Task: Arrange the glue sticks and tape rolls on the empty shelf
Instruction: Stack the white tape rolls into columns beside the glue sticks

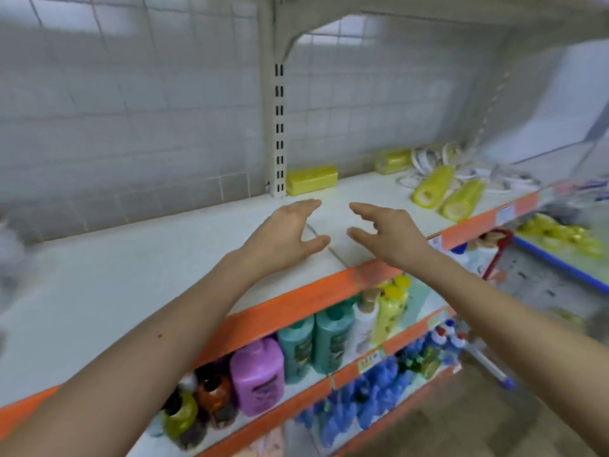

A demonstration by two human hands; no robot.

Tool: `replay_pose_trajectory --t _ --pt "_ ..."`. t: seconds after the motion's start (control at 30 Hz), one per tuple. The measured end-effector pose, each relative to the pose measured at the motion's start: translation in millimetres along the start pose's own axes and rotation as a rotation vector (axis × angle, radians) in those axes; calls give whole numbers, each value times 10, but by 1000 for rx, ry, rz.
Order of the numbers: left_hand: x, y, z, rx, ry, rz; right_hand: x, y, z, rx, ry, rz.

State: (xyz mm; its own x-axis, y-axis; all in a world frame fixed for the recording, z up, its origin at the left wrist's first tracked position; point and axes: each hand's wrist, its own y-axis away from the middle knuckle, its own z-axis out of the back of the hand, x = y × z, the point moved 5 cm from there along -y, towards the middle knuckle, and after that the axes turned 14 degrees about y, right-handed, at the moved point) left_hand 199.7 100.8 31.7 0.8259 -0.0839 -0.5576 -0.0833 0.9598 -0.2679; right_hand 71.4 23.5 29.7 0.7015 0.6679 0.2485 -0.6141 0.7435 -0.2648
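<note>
Held the left hand (pixel 286 232) and the right hand (pixel 385 234) out side by side just above the white shelf (pixel 131 275), near its orange front edge, palms turned toward each other, fingers straight to loosely bent, thumbs spread, nothing gripped in either. Left a narrow gap between the two hands, over a seam in the shelf top. Pictured behind the fingertips and apart from them, at the back of the shelf beside the slotted upright (pixel 278 127): one yellow-wrapped pack (pixel 311 179), lying on its side. Seen farther right along the same shelf: a second yellow pack (pixel 392 161) against the back panel, just beside a loose heap of white tape rolls (pixel 428 159), and in front of these two yellow-wrapped cylinders (pixel 431 188) lying next to each other, hollow ends toward the camera. Contents of the yellow wraps impossible to tell through film and blur. Shown on the tier below: a purple bottle (pixel 257 374), teal bottles (pixel 313 341) and a yellow bottle (pixel 390 308), with blue bottles (pixel 372 397) lower still.
</note>
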Motion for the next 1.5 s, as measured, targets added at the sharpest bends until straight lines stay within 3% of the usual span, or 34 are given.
replay_pose_trajectory --t 0.4,0.87,1.17,1.37,1.5 --pt "-1095 -1492 -1346 58 106 -146 -2004 57 457 -5 51 -192" --pt "-1800 -3396 -2539 132 71 -161 -4299 -782 770 -9 59 -310" --pt "-1990 -4118 -3211 163 8 73 -5554 -1302 757 81 6 -258" --pt "-1933 -4281 -3545 175 -91 280 -5959 -1631 709 98 -48 -90" --pt "-1957 -4351 -3583 102 -191 278 -6123 -1789 565 139 39 -10"
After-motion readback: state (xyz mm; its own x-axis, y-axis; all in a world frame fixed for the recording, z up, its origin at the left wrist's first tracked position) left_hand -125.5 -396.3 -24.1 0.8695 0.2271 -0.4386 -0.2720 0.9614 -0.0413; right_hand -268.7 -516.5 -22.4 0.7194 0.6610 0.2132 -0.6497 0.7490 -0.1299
